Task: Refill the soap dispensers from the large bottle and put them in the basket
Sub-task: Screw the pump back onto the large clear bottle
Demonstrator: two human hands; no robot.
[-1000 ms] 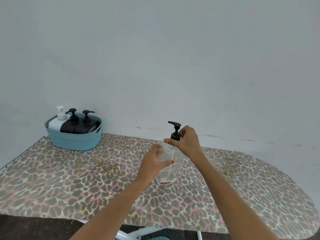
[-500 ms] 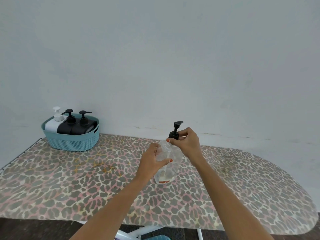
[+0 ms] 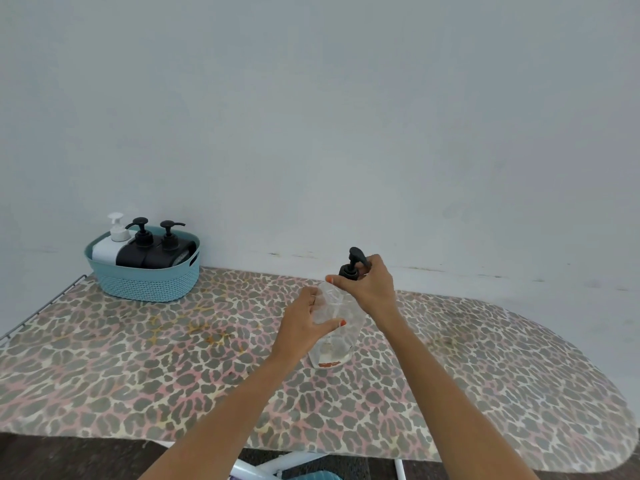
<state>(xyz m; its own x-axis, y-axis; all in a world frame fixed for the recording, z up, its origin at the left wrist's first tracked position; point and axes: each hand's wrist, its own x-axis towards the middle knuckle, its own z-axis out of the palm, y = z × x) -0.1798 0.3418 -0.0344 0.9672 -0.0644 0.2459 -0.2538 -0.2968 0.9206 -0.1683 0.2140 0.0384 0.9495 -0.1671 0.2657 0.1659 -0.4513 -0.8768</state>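
Swung the pump (image 3: 353,262) from left to right, right hand (image 3: 371,288) pinching its collar, left hand (image 3: 304,323) gripping the clear bottle (image 3: 341,337), likely unscrewing it.

My clear bottle (image 3: 337,344) has a black pump (image 3: 350,268); the surface (image 3: 173,358) is leopard-print; at left, a teal basket (image 3: 149,282).

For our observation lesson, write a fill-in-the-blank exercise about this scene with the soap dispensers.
The teal woven-look plastic basket holds ___ pump dispensers. The left hand holds the clear plastic bottle by its body; the right hand grips its ___ pump top. Only one dispenser in the basket is ___.
Missing words: three; black; white.
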